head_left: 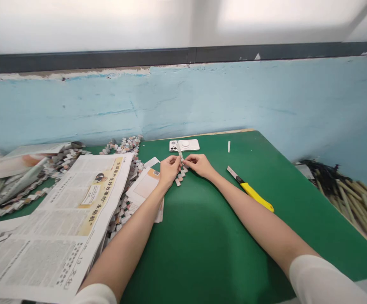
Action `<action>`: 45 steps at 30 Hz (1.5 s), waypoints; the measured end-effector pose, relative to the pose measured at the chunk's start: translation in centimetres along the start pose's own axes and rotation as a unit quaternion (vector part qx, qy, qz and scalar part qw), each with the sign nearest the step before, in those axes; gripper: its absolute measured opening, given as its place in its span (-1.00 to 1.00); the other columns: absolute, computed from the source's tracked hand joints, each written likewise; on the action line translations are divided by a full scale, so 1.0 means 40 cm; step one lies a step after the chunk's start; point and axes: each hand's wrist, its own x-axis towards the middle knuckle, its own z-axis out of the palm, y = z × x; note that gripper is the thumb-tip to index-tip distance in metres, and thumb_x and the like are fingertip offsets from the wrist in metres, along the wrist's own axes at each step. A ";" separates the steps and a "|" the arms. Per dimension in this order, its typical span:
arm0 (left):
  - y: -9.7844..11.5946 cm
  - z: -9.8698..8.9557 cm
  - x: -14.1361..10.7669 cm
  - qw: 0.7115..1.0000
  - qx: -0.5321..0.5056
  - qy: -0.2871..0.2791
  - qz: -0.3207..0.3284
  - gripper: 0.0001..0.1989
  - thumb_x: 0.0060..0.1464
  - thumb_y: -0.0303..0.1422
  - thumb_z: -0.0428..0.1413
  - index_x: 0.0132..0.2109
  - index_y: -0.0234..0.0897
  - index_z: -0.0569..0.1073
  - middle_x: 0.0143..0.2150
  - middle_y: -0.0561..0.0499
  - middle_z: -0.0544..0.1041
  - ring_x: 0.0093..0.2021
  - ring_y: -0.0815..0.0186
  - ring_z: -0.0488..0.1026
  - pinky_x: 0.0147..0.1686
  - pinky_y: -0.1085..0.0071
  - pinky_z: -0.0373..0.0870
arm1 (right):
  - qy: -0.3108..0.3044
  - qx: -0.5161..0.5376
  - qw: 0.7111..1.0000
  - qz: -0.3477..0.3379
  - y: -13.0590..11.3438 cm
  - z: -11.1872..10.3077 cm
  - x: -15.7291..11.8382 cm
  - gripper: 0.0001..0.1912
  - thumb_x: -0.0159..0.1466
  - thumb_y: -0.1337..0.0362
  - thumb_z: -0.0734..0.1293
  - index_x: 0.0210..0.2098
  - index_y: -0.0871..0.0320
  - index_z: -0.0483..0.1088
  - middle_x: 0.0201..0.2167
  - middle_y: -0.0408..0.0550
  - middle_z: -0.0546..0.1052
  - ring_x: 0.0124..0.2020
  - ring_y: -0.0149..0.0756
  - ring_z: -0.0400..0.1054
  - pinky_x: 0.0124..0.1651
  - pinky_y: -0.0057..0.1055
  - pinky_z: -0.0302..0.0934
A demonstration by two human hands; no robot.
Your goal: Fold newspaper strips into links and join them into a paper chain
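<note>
Both hands meet over the green table [196,236], fingers pinched around a folded-paper chain [179,179] with a zigzag look. My left hand [169,171] grips the chain from the left. From the other side, the thumb and finger of my right hand [199,165] close on its upper end. A narrow pale paper strip [180,148] rises from between the fingertips, in front of a white phone [192,145]. The chain's lower end hangs loose below the hands. Exactly which fold each fingertip presses is too small to tell.
A yellow-handled utility knife [256,196] lies by my right forearm, blade pointing away. Beyond it is a small paper strip [229,146]. Newspapers [59,219], printed paper sheets [143,185] and heaps of folded-paper chains [128,144] cover the left. Sticks [360,202] lie beyond the right edge.
</note>
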 end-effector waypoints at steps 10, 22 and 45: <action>0.010 0.000 -0.005 0.999 0.011 -0.030 -0.001 -0.67 0.14 -0.10 0.24 -0.33 -0.32 0.53 -0.55 0.05 0.47 -0.62 0.46 0.30 -0.62 0.53 0.19 | 0.004 -0.014 1.000 0.003 -0.002 -0.001 -0.002 -0.61 0.28 -0.04 0.40 -0.37 0.20 0.56 -0.45 -0.04 0.60 -0.49 -0.33 0.36 -0.40 -0.41 0.19; 0.004 -0.003 0.000 0.998 -0.039 -0.039 -0.016 -0.63 0.04 -0.07 0.32 -0.27 -0.34 0.54 -0.57 0.09 0.44 -0.63 0.48 0.29 -0.63 0.54 0.18 | 0.013 0.036 0.999 -0.003 -0.011 0.002 -0.007 -0.59 0.25 -0.10 0.43 -0.29 0.16 0.45 -0.46 -0.12 0.51 -0.50 -0.37 0.28 -0.41 -0.43 0.17; 0.002 -0.002 0.002 0.998 -0.039 -0.040 -0.012 -0.63 0.05 -0.06 0.32 -0.28 -0.32 0.54 -0.55 0.08 0.46 -0.62 0.47 0.30 -0.61 0.52 0.19 | -0.018 0.048 0.998 0.035 -0.023 0.000 -0.009 -0.49 0.21 -0.19 0.43 -0.40 0.18 0.47 -0.51 -0.07 0.55 -0.55 -0.37 0.32 -0.45 -0.41 0.22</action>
